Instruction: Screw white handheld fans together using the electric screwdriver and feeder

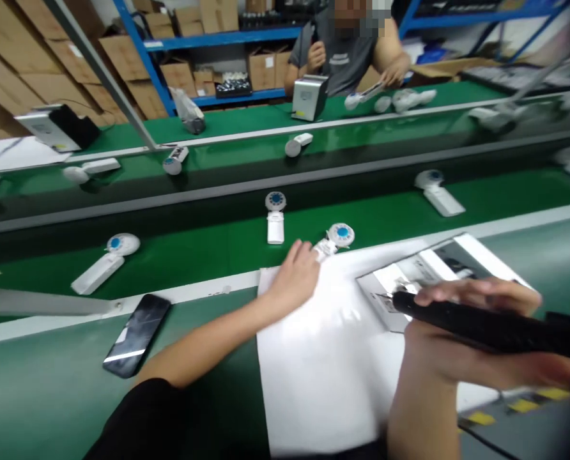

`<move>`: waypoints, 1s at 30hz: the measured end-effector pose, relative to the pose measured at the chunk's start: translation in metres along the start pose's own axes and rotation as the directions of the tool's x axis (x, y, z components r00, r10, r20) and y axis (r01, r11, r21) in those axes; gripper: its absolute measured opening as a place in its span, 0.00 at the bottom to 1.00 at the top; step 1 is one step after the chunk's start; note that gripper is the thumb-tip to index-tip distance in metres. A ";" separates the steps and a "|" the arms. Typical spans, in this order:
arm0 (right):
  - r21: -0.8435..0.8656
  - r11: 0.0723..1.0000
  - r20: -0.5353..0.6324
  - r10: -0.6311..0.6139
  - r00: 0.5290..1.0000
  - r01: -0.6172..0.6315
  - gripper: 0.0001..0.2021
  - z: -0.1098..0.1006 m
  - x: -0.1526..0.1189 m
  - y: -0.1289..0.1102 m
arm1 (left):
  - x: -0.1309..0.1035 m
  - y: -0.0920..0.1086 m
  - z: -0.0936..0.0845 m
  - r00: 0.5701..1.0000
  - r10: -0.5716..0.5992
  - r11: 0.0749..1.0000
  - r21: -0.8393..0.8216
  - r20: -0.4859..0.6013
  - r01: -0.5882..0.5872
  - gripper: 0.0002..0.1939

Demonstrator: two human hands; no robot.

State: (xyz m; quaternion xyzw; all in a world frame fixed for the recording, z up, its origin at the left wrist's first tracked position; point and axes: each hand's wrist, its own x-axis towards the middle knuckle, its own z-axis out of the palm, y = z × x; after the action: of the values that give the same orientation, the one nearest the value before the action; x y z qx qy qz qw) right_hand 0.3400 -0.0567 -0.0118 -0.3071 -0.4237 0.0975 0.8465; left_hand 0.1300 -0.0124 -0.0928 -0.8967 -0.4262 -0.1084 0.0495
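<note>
My left hand (294, 276) reaches over the conveyor's near edge, its fingers closed on the body of a small white device (326, 248) with a round, blue-centred head. My right hand (481, 329) is wrapped round a black electric screwdriver (457, 319) that points left. The screwdriver's tip is over a white and grey screw dispenser (385, 279), partly hidden by the hand and tool. Under both arms lies a white sheet (314, 364). Another white device (275, 220) sits on the green belt just beyond my left hand.
A black phone (137, 335) lies at the left on the green bench. More white devices (105, 262) are spread along the belts (208, 246). Across the line sits a co-worker (345, 61) beside a metal box (308, 98). A slanted metal bar (103, 73) rises at the left.
</note>
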 end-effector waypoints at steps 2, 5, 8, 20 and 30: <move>-0.025 0.999 0.081 -0.045 0.996 0.047 0.27 -0.006 0.014 -0.010 | 0.029 -0.027 -0.005 1.000 -0.015 0.999 -0.044 -0.001 0.015 0.14; -0.046 0.998 0.189 -0.031 0.982 0.040 0.25 -0.017 0.026 -0.022 | 0.034 -0.067 -0.014 1.000 0.007 0.990 -0.143 -0.012 -0.008 0.16; -0.063 0.998 0.173 0.013 0.985 -0.002 0.25 -0.022 0.030 -0.026 | -0.005 -0.113 -0.014 0.996 -0.068 0.979 -0.195 -0.055 0.056 0.19; 0.005 0.952 0.219 0.298 0.929 -0.307 0.25 -0.007 -0.014 -0.006 | -0.063 -0.085 -0.035 0.958 -0.091 0.962 -0.273 -0.273 0.013 0.12; 0.132 0.935 0.330 0.273 0.904 -0.330 0.24 0.014 -0.030 -0.022 | -0.080 0.067 -0.004 0.818 0.555 0.710 -0.425 -0.152 -0.561 0.07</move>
State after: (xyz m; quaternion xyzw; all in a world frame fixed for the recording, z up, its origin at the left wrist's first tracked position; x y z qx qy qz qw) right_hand 0.3083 -0.0805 -0.0119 -0.2706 -0.4861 0.3127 0.7698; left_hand 0.1324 -0.1163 -0.1074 -0.9686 -0.0982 -0.1903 -0.1267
